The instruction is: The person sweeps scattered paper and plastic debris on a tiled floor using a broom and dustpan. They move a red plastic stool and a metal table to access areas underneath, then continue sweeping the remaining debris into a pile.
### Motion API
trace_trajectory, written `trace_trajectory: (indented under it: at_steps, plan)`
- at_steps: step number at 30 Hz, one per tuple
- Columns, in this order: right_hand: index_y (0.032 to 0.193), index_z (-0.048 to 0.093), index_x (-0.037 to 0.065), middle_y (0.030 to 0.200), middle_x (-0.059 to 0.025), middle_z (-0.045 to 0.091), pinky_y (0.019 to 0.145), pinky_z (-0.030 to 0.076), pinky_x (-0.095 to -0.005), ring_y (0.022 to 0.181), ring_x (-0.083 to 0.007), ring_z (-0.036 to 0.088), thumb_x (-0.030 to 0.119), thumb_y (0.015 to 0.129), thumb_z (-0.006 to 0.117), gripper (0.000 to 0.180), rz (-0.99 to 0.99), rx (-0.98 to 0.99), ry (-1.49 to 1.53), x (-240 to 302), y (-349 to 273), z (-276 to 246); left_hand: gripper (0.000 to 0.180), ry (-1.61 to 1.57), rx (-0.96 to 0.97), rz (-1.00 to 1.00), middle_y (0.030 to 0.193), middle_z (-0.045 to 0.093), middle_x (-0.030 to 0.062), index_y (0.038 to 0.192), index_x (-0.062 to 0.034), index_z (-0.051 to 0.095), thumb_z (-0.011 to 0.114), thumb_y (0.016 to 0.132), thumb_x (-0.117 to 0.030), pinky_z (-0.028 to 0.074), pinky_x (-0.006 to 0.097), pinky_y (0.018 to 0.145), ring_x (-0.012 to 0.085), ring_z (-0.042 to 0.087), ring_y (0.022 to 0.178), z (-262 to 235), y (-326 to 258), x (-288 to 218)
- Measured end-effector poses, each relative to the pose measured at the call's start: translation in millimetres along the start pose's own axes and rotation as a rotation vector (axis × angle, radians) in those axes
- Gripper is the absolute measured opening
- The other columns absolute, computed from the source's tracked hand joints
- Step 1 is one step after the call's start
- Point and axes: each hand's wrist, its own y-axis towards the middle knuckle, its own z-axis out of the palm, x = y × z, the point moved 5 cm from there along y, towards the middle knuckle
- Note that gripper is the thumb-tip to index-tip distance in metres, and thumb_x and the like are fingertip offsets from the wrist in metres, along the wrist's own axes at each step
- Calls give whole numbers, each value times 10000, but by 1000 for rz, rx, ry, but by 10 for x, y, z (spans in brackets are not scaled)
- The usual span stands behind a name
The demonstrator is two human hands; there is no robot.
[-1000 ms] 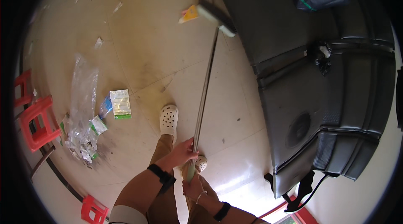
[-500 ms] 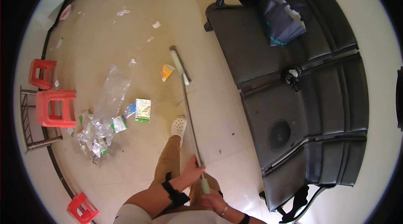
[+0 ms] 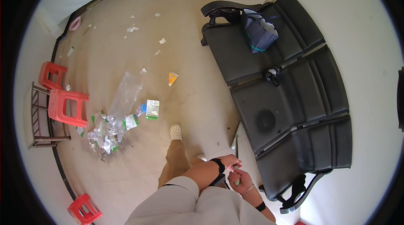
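Observation:
My left hand (image 3: 229,162) is wrapped round the shaft of a broom (image 3: 237,136), whose pale green head lies on the floor beside the front edge of the black bench. Close below it, my right hand (image 3: 241,181) closes round the pale green grip at the handle's end. Part of the shaft is hidden by my hands. To the left of my legs lies a heap of crumpled clear and silver wrappers (image 3: 105,134), with a clear plastic sheet (image 3: 126,92) stretching away from it. A silver and green packet (image 3: 152,109) and a yellow-orange wrapper (image 3: 173,78) lie nearer the middle.
The black padded bench (image 3: 265,94) runs along the right wall, bearing a dark blue bag (image 3: 261,35) and a black plastic bundle (image 3: 272,76). Red stools (image 3: 69,107) and a metal rack (image 3: 35,115) line the left wall. White scraps (image 3: 132,29) are scattered farther off.
The broom head has swung from the floor ahead of me, near the yellow-orange wrapper, back and right to the bench's front edge. Both hands have moved right with the handle; my view has shifted.

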Motion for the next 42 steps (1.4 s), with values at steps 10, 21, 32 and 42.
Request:
trace_trajectory:
  at_steps: [10,21,32,42]
  plan:
    - [624,358,86,471,9,380,373,328,-184,396,-76,377,96,738,393,120,74,-61,-371,-823,1088,1016,202,128,-138,297,606,489,54,613,-1,505,471,707,-176,370,232,521,127,437,538,-1432,-1133,-379]
    - [570,343,92,423,32,335,314,287,-156,345,-55,329,134,719,408,168,505,-84,-463,-1911,2047,2139,104,-490,-414,452,589,464,93,661,37,451,448,700,-60,379,267,513,190,457,550,-3025,-2520,-575]
    - [806,367,-8,528,15,349,302,319,-145,352,-40,342,148,745,391,169,715,139,-266,-1136,1485,2607,74,-460,-439,606,546,446,60,574,-1,519,508,625,-53,351,214,434,129,418,488,-2787,-2350,-1275]
    - [885,356,-30,648,-31,403,444,329,-158,527,-74,384,80,726,388,197,355,185,-386,-258,510,2716,70,-457,-136,455,674,476,81,733,18,454,452,709,-48,397,239,535,153,470,616,-1381,-1786,-2122]
